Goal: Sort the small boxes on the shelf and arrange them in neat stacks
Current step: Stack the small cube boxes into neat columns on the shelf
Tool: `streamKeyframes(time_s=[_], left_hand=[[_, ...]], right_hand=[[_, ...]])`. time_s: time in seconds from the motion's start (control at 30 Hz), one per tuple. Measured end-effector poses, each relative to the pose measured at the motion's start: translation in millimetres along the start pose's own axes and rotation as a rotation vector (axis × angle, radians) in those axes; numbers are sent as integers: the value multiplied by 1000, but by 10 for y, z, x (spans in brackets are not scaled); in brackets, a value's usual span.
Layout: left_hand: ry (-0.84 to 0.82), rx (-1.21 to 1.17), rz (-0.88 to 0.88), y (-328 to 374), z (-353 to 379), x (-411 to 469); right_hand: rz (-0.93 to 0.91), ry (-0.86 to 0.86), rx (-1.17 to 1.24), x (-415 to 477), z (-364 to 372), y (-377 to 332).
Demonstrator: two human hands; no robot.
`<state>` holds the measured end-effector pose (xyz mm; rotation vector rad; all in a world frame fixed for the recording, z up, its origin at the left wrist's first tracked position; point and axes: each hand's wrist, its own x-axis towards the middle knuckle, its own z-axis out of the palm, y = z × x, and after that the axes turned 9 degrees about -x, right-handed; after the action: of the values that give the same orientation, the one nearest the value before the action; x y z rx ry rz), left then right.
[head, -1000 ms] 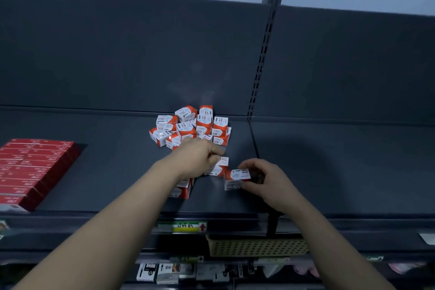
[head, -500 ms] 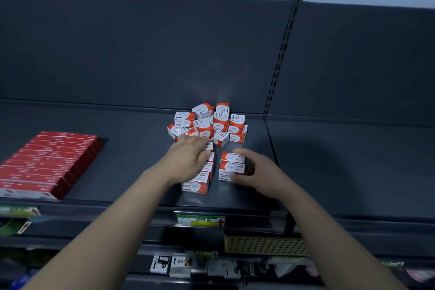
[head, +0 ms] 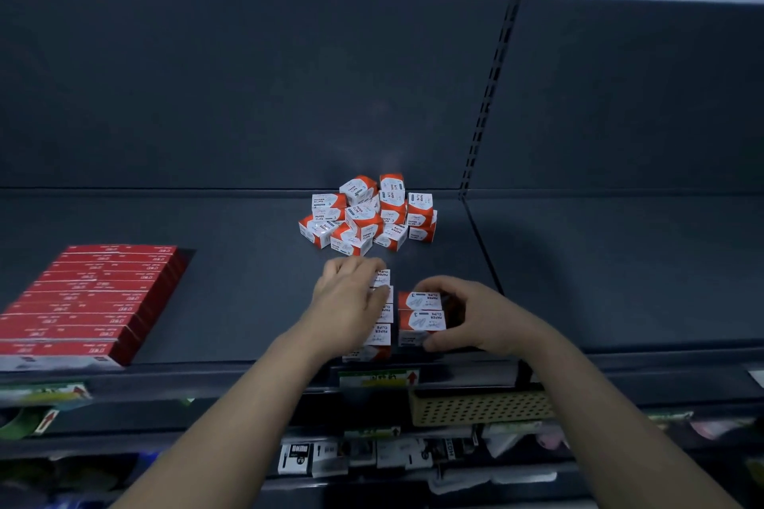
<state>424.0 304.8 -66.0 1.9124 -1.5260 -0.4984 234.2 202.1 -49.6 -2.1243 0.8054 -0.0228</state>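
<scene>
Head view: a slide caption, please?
Left hand rests on the left box row, right hand grips the right box row; loose pile behind.

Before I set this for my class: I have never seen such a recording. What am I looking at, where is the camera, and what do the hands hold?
No machine here: these are a person's two bare hands, filmed by one camera worn on the head, looking forward and down. On the dark grey shelf lies a loose pile of small red-and-white cardboard boxes. Nearer, the left hand rests on a neat line of them; the right hand curls its fingers round a shorter block. Flat red packs sit at the left.
</scene>
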Motion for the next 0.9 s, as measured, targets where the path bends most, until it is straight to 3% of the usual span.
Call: streamKeyframes(time_s=[0.4,0.63,0.73,0.9], left_hand=[[0,30,18,12,-73,-22],[223,148,-4,-32,-381,305],[234,274,-15,-26,-489,508],[66,455,-25,15,-514,866]], right_hand=[[31,-36,29,-81,-5,-98],[90,386,-262,162,-282,-68],[72,420,-437,311,-363,-143],[27,409,-526,662,-480,-189]])
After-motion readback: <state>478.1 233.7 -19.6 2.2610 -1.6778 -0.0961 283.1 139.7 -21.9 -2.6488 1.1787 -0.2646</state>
